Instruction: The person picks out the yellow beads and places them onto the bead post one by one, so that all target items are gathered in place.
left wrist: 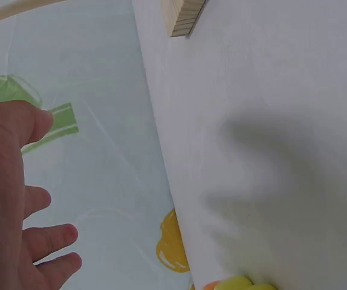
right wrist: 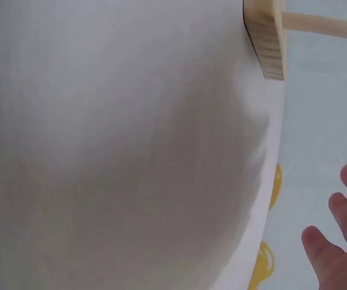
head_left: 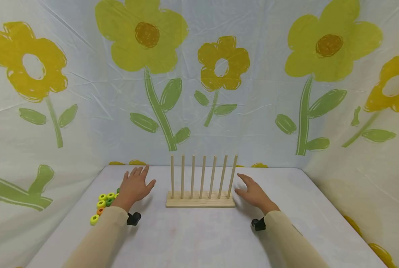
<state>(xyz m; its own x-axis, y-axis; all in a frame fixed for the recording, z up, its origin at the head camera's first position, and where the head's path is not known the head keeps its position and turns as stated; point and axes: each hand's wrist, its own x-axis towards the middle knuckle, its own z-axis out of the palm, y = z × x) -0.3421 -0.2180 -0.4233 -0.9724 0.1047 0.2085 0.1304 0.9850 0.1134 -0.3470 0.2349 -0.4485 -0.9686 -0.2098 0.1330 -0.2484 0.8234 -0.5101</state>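
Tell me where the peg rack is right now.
In the head view, the peg rack stands near the middle of the table, between the left hand and the right hand, nearer the right one.

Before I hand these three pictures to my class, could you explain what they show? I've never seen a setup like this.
There is no robot here, just a person's two bare hands: the left hand and the right hand. The wide picture comes from a camera worn on the head, looking forward and down. The other two come from cameras worn on the wrists, so each shows its own hand close up.

On the white table stands a wooden stand with seven upright rods. Small beads with holes, in yellow, green and orange, lie beside the left hand, which partly hides them. The right hand is near the stand's right end. Behind hangs a flowered cloth. Neither hand holds anything.
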